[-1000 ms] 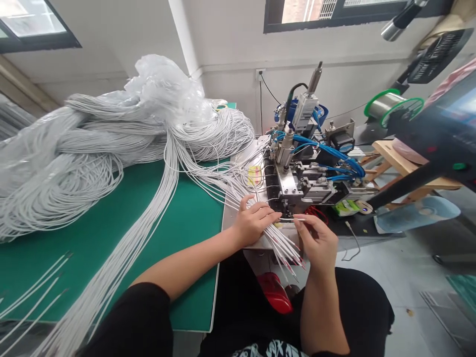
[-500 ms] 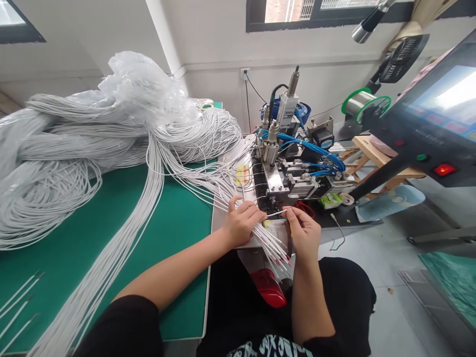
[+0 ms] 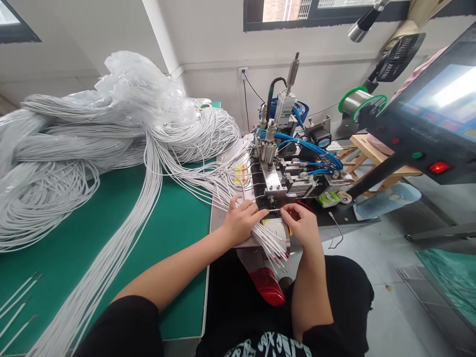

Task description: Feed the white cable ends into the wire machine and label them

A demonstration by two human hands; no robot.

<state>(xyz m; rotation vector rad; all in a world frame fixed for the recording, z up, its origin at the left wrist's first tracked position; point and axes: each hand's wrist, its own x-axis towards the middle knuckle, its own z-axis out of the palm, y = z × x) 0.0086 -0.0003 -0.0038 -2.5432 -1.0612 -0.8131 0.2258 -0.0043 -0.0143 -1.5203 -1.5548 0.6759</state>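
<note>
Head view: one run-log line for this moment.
left hand: over cable bundle | right hand: pinching single cable | single cable: between hands, at machine front | screen: lit

We count one left hand, 6 o'clock; one right hand, 4 o'clock; one machine, 3 o'clock; one green-rimmed spool and one screen, 2 o'clock; four loose cable ends, 8 o'clock; two windows, 10 and 1 o'clock. Bundled cables, 5 o'clock: too many for us to count.

black short-sleeved top | pale lettering-like print on front | black legwear
</note>
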